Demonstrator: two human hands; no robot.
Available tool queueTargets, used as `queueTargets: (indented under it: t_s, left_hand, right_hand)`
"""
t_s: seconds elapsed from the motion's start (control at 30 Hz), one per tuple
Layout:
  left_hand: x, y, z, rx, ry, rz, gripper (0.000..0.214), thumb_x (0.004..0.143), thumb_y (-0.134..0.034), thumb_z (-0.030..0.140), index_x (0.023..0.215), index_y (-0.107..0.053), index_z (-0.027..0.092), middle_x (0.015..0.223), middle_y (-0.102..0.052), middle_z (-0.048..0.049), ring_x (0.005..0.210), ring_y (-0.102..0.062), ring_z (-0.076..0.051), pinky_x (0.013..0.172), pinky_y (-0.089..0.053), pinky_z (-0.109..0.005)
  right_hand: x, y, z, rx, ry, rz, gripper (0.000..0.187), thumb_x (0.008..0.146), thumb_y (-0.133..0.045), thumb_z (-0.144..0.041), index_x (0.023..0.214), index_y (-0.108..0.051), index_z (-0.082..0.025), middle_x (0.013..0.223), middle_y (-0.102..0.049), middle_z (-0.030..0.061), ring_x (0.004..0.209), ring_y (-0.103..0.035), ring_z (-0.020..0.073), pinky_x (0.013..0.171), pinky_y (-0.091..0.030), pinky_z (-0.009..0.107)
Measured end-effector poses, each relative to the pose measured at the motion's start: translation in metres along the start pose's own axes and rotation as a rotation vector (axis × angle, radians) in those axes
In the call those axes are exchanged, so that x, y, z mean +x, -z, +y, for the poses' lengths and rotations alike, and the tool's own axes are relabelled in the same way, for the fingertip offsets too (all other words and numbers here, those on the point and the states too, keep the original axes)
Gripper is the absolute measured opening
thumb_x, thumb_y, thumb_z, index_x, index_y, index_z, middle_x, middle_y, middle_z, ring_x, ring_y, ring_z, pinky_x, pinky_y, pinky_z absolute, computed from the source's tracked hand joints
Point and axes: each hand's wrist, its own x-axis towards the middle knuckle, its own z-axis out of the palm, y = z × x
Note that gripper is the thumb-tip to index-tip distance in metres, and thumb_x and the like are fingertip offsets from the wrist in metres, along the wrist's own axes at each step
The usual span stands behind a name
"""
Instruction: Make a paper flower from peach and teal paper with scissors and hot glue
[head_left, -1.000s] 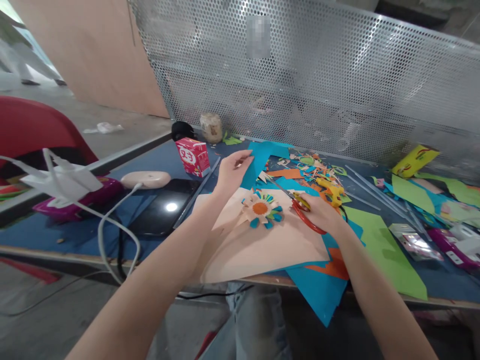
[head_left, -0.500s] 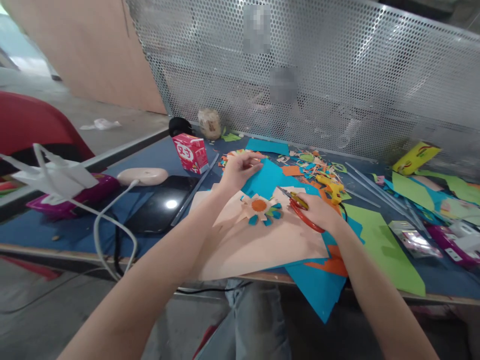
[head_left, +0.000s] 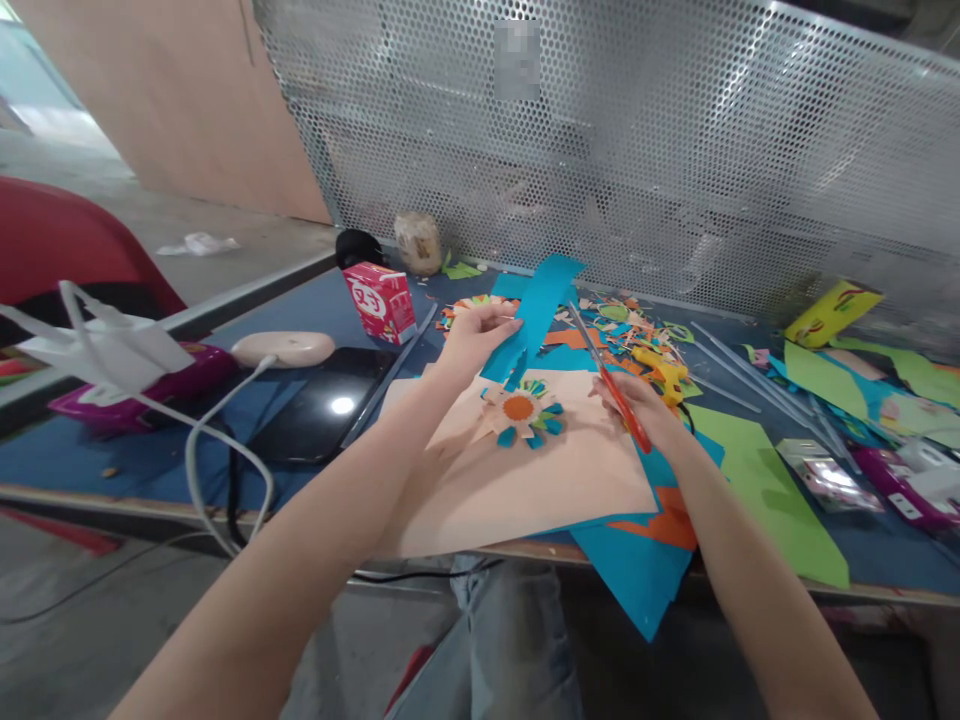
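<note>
My left hand [head_left: 474,340] pinches a strip of blue paper [head_left: 536,312] and holds it raised above the table. My right hand [head_left: 646,412] grips red-handled scissors [head_left: 609,380], whose blades point up and away, just right of the blue strip. Between my hands a paper flower [head_left: 523,411] with an orange centre and blue and peach petals lies on a large peach sheet [head_left: 525,480]. Blue and orange sheets [head_left: 645,560] stick out from under the peach sheet over the table's front edge.
A red carton [head_left: 379,300], a black tablet [head_left: 319,405], a pink device [head_left: 283,348] with a white cable and a charger [head_left: 112,350] are on the left. Paper scraps [head_left: 622,325], a yellow glue gun [head_left: 660,372], green sheets [head_left: 757,480] and clear sticks [head_left: 750,385] lie right. A perforated metal screen [head_left: 637,150] stands behind.
My left hand has lifted the blue paper off the table so it stands up. My right hand has raised the scissors from lying flat so the blades point upward beside the strip.
</note>
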Motion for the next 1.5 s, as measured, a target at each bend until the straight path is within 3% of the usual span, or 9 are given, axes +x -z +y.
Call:
queueTargets:
  t_s: [0.17, 0.33, 0.53, 0.83, 1.1, 1.3, 1.5]
  left_hand:
    - [0.005, 0.003, -0.009, -0.119, 0.078, 0.064, 0.043, 0.044, -0.081, 0.041, 0.074, -0.063, 0.015, 0.067, -0.066, -0.0021, 0.059, -0.059, -0.013, 0.060, -0.049, -0.027]
    - [0.005, 0.001, -0.010, -0.084, -0.064, 0.163, 0.033, 0.052, -0.078, 0.034, 0.073, -0.061, 0.016, 0.071, -0.065, -0.0013, 0.067, -0.060, -0.013, 0.065, -0.048, -0.025]
    - [0.000, -0.004, -0.004, -0.087, -0.150, 0.207, 0.024, 0.061, -0.071, 0.029, 0.078, -0.060, 0.016, 0.071, -0.064, -0.0005, 0.065, -0.059, -0.011, 0.063, -0.047, -0.022]
    - [-0.002, 0.001, 0.011, -0.172, -0.110, 0.144, 0.041, 0.046, -0.080, 0.039, 0.076, -0.064, 0.015, 0.070, -0.068, -0.0018, 0.062, -0.060, -0.012, 0.060, -0.050, -0.024]
    - [0.000, 0.005, 0.012, -0.147, -0.048, 0.046, 0.048, 0.038, -0.084, 0.042, 0.073, -0.066, 0.014, 0.070, -0.069, -0.0039, 0.063, -0.062, -0.014, 0.063, -0.051, -0.027]
    - [-0.008, 0.002, 0.017, -0.036, -0.039, -0.092, 0.040, 0.044, -0.083, 0.041, 0.070, -0.068, 0.016, 0.069, -0.069, -0.0033, 0.066, -0.064, -0.016, 0.061, -0.052, -0.026]
    - [-0.007, 0.002, 0.015, -0.003, -0.028, -0.120, 0.039, 0.044, -0.083, 0.041, 0.070, -0.068, 0.016, 0.067, -0.070, -0.0049, 0.066, -0.065, -0.018, 0.062, -0.053, -0.028]
  right_hand:
    - [-0.007, 0.000, -0.012, 0.266, -0.184, -0.207, 0.040, 0.065, -0.059, -0.055, 0.078, -0.053, -0.018, 0.053, -0.039, -0.0068, 0.044, -0.037, 0.0062, 0.039, -0.029, 0.020]
    - [-0.015, 0.000, -0.018, 0.295, -0.186, -0.363, 0.039, 0.066, -0.062, -0.053, 0.080, -0.056, -0.017, 0.052, -0.042, -0.0065, 0.042, -0.037, 0.0045, 0.038, -0.029, 0.018]
    - [-0.016, 0.002, -0.021, 0.297, -0.214, -0.352, 0.047, 0.065, -0.059, -0.062, 0.079, -0.055, -0.017, 0.051, -0.043, -0.0068, 0.039, -0.037, 0.0046, 0.037, -0.029, 0.020]
    - [-0.010, 0.003, -0.021, 0.087, -0.198, -0.259, 0.035, 0.068, -0.056, -0.052, 0.072, -0.054, -0.017, 0.047, -0.034, -0.0087, 0.040, -0.032, 0.0057, 0.040, -0.025, 0.022]
    - [-0.010, 0.004, -0.018, 0.002, -0.139, -0.243, 0.040, 0.069, -0.053, -0.057, 0.073, -0.056, -0.017, 0.050, -0.035, -0.0071, 0.043, -0.034, 0.0076, 0.044, -0.027, 0.023]
    - [-0.011, 0.003, -0.018, 0.016, -0.131, -0.254, 0.039, 0.068, -0.054, -0.055, 0.074, -0.056, -0.017, 0.053, -0.037, -0.0066, 0.045, -0.033, 0.0071, 0.044, -0.028, 0.022]
    - [-0.014, 0.004, -0.024, -0.028, -0.100, -0.266, 0.034, 0.072, -0.053, -0.050, 0.075, -0.059, -0.016, 0.052, -0.038, -0.0058, 0.046, -0.036, 0.0078, 0.044, -0.030, 0.022]
